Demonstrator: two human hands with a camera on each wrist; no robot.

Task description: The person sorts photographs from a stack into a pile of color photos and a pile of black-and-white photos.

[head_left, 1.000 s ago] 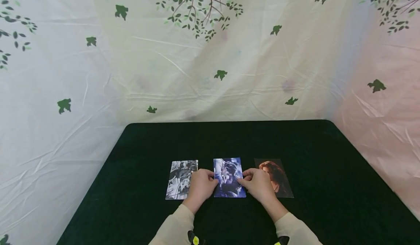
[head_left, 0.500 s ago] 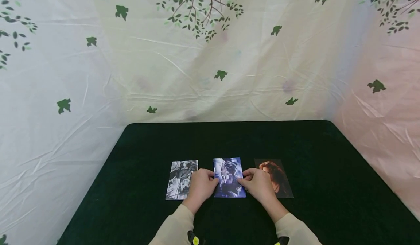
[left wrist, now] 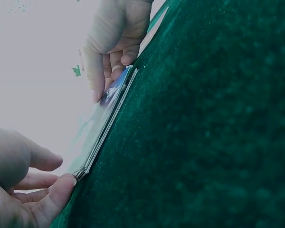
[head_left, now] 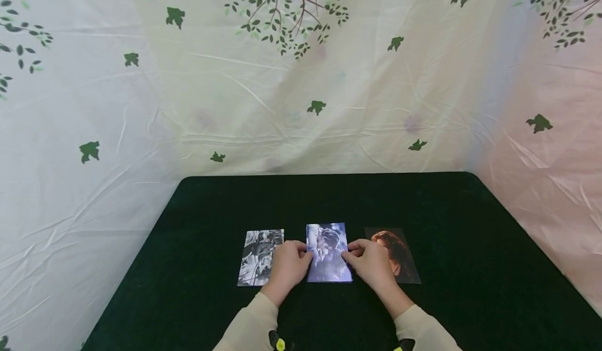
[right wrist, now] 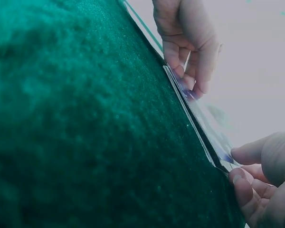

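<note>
A glossy blue-violet photo card (head_left: 328, 252) lies at the centre of the dark green table, on top of a thin stack of cards (left wrist: 109, 121). My left hand (head_left: 290, 263) pinches its left edge between thumb and fingers. On the opposite side, my right hand (head_left: 372, 263) pinches the right edge the same way. Seen edge-on in the right wrist view, a dark gap separates the upper card (right wrist: 211, 124) from the cards beneath. Under my left wrist's side sits a black-and-white photo card (head_left: 256, 259), partly covered by that hand. A dark card with a red-haired portrait (head_left: 404, 259) is partly hidden behind my right hand.
Green velvety cloth (head_left: 211, 205) covers the table, whose rounded far corners meet a pale fabric backdrop (head_left: 263, 105) printed with leaves and branches. Cream sleeves (head_left: 254, 322) and wrist straps with yellow marks (head_left: 280, 344) show at the near side.
The blue-violet card's far edge has risen slightly in the head view, and a pale glare now spreads over its lower half. Both hands stay at its sides with barely any shift.
</note>
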